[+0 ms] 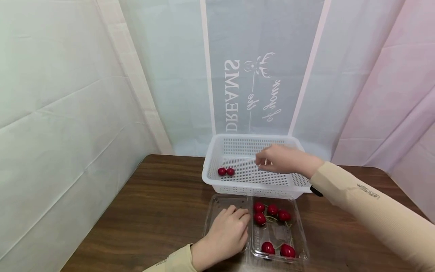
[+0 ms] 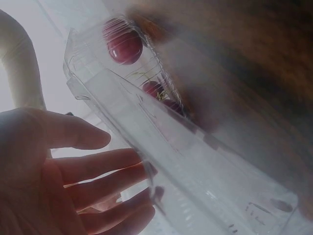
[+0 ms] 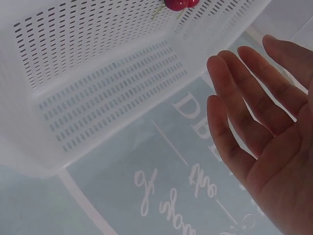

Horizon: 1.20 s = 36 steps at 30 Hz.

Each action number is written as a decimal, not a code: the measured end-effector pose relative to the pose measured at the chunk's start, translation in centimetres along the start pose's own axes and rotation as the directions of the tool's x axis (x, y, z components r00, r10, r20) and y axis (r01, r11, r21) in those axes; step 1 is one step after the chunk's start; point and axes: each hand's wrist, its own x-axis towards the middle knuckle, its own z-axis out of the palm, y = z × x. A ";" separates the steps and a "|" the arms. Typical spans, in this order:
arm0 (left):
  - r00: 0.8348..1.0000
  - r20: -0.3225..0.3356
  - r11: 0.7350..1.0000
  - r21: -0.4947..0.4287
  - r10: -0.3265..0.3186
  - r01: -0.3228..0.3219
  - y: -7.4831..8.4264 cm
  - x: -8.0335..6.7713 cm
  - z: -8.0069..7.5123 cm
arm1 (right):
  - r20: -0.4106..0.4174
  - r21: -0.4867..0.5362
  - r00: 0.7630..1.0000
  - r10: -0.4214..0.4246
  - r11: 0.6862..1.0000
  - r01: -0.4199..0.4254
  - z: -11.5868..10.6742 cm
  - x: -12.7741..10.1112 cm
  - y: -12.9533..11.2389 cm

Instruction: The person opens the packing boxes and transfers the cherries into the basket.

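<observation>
A: What do I have under my left hand point(image 1: 225, 236)?

B: It lies flat on the left half of the clear tray point(image 1: 299, 241), the half with no fruit in it. The fingers are straight and spread, pressing the plastic down, gripping nothing. The left wrist view shows the same: relaxed fingers point(image 2: 98, 169) against the clear wall, red cherries behind it.

A: And my right hand point(image 1: 280, 158)?

B: It hangs over the middle of the white basket point(image 1: 212, 151), above the slotted floor. From the right wrist the palm is released, fingers point(image 3: 234, 117) straight and a little apart, nothing between them.

A: Where are the cherries point(image 1: 272, 215)?

B: Six sit in the right half of the tray, just beside my left hand: four near the far end, close together, two at the near end. Some have thin stems showing.

A: Anything in the basket?

B: Two more cherries point(image 1: 225, 171), touching each other, in the left part of the floor, well apart from my right hand. In the right wrist view they show at the top edge.

A: How do tray and basket sit?

B: Both on the brown table point(image 1: 159, 204), the basket just behind the tray, its near wall close to the tray's far edge. I cannot tell whether they touch.
</observation>
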 end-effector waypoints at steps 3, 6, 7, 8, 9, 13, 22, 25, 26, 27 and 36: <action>1.000 -0.004 1.000 0.003 0.000 0.000 0.0 0.0 -0.1 | -0.019 0.002 0.999 -0.027 1.000 0.027 0.1 -0.5 -0.4; 1.000 -0.005 1.000 0.006 0.000 0.000 0.0 0.0 -0.1 | -0.036 -0.003 0.998 -0.056 0.998 0.056 0.3 -1.0 -0.6; 1.000 -0.005 1.000 0.007 -0.001 0.001 0.1 0.0 -0.1 | -0.041 0.000 0.997 -0.066 0.998 0.066 0.3 -1.2 -0.7; 1.000 -0.005 1.000 0.007 -0.001 0.001 0.1 -0.1 -0.1 | -0.044 0.005 0.996 -0.072 0.997 0.072 0.3 -1.3 -0.9; 1.000 -0.004 1.000 0.007 -0.001 0.001 0.1 -0.1 -0.1 | -0.042 0.009 0.997 -0.072 0.997 0.072 0.4 -1.5 -1.0; 1.000 -0.001 1.000 0.008 -0.003 0.003 0.1 -0.1 0.0 | -0.050 0.022 0.996 -0.077 0.997 0.078 0.5 -2.1 -1.6; 1.000 0.020 1.000 0.005 -0.009 0.009 0.1 -0.1 0.0 | -0.110 0.021 0.984 -0.142 0.989 0.145 1.0 -3.6 -2.5; 1.000 0.017 1.000 0.005 -0.007 0.007 0.1 0.0 0.0 | -0.120 0.031 0.981 -0.153 0.987 0.158 1.3 -4.0 -2.7; 1.000 0.016 1.000 0.006 -0.006 0.006 0.1 0.0 0.0 | -0.120 0.034 0.980 -0.156 0.986 0.161 1.4 -4.2 -2.7; 1.000 0.015 1.000 0.006 -0.006 0.006 0.1 0.0 0.0 | -0.120 0.036 0.980 -0.157 0.986 0.162 1.5 -4.3 -2.7; 1.000 0.007 1.000 0.013 -0.006 0.006 0.0 0.1 -0.1 | -0.117 0.048 0.984 -0.133 0.989 0.140 2.4 -5.4 -3.1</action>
